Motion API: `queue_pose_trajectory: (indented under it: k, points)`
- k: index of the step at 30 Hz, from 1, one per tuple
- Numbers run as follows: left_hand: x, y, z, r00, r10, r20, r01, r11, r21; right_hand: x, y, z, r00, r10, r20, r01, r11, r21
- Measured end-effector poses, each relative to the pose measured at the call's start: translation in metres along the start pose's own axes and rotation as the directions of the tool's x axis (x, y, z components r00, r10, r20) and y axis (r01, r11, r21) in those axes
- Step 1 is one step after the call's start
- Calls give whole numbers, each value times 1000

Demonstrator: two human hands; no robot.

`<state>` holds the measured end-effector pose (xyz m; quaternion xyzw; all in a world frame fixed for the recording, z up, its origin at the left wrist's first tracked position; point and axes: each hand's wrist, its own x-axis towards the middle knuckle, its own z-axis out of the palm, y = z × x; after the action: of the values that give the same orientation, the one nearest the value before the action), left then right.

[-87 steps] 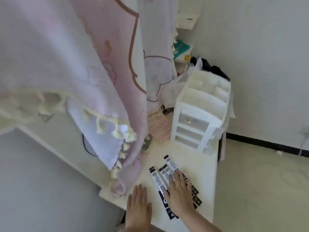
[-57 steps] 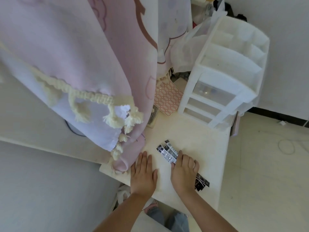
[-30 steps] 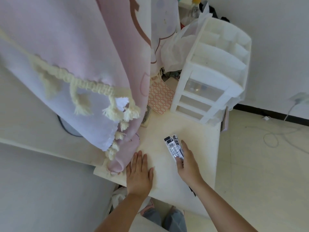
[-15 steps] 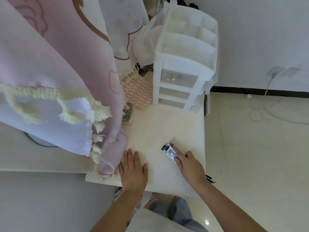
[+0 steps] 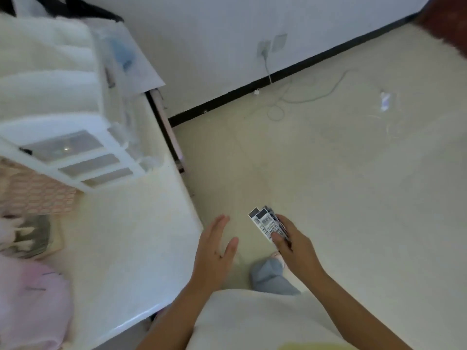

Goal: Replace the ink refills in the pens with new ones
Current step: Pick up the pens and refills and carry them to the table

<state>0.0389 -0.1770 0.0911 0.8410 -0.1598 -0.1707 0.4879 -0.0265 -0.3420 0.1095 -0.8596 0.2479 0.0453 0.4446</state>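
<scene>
My right hand (image 5: 294, 245) grips a stack of narrow black-and-white refill packets (image 5: 266, 222), held in the air over the floor to the right of the white table (image 5: 121, 236). The packets' barcode ends stick out up and to the left of my fingers. My left hand (image 5: 214, 251) hovers flat with straight fingers just past the table's right edge, holding nothing. No pens are visible.
A white plastic drawer organiser (image 5: 68, 122) stands at the table's far left. A pink patterned box (image 5: 30, 195) sits beside it, and pink fabric (image 5: 27, 306) lies at the near left. Beige floor, a wall socket (image 5: 264, 49) and a loose cable (image 5: 303, 97) fill the right.
My right hand has gathered the packets off the table and lifted them out over the floor. My left hand has left the tabletop. The view has swung right, away from the curtain.
</scene>
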Motion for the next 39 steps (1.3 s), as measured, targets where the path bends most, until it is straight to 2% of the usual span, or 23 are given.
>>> queue_pose_trajectory:
  k: [4, 7, 11, 17, 23, 27, 30, 39]
  points:
    - [32, 46, 57, 983, 134, 124, -124, 989, -86, -11, 38, -70, 980, 126, -153, -102, 983, 152]
    - [55, 78, 106, 965, 165, 202, -133, 978, -163, -14, 67, -119, 947, 206, -245, -133, 950, 282]
    - [91, 128, 169, 927, 189, 324, -108, 962, -252, -14, 106, -178, 870, 327, -370, -157, 893, 421]
    - [132, 190, 251, 792, 285, 540, -194, 956, -221, -16, 149, -243, 752, 485, -448, -177, 802, 571]
    - [185, 234, 330, 680, 337, 652, -316, 936, -154, 14, 189, -294, 650, 593, -476, -191, 733, 653]
    - [240, 269, 388, 669, 240, 704, -90, 966, -244, 62, 221, -348, 585, 636, -503, -182, 708, 682]
    - [293, 305, 429, 619, 231, 751, -44, 964, -261, 106, 240, -400, 534, 660, -528, -188, 702, 687]
    - [406, 396, 558, 511, 256, 821, -124, 967, -224, 196, 301, -529, 419, 708, -568, -207, 684, 699]
